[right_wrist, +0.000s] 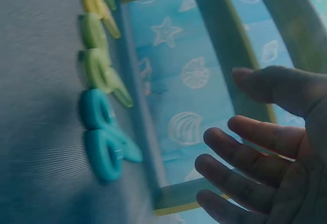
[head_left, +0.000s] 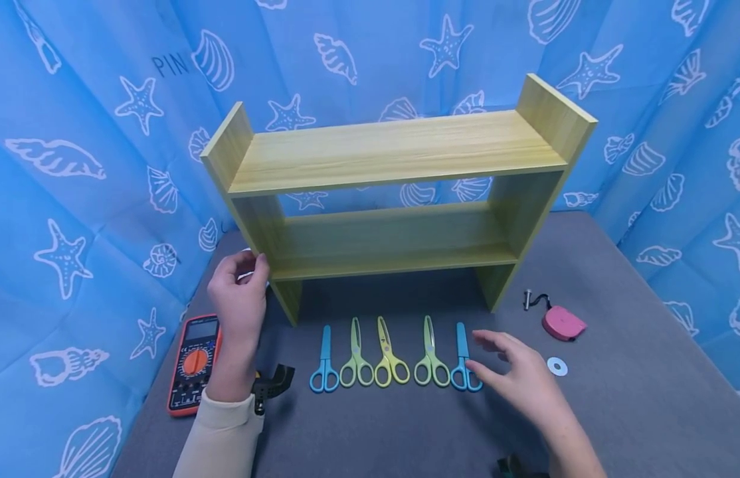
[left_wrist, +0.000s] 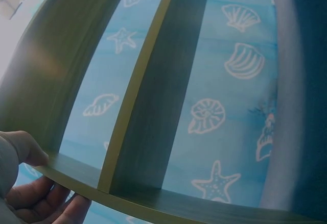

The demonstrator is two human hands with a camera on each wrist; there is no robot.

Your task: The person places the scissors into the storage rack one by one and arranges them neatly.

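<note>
A two-tier wooden shelf stands upright on the grey table. My left hand is at its left side panel; in the left wrist view, the thumb lies over the panel's front edge and the curled fingers are outside it, gripping it. Below the shelf lies a row of scissors: blue scissors, green scissors, yellow scissors, more green scissors and, at the right end, blue scissors. Beside these last ones my right hand hovers, fingers spread, holding nothing.
A red-and-black multimeter lies left, partly behind my left forearm. On the right are a pink tape measure with a dark cord, a small metal bolt and a white washer. A blue seashell-patterned curtain surrounds the table.
</note>
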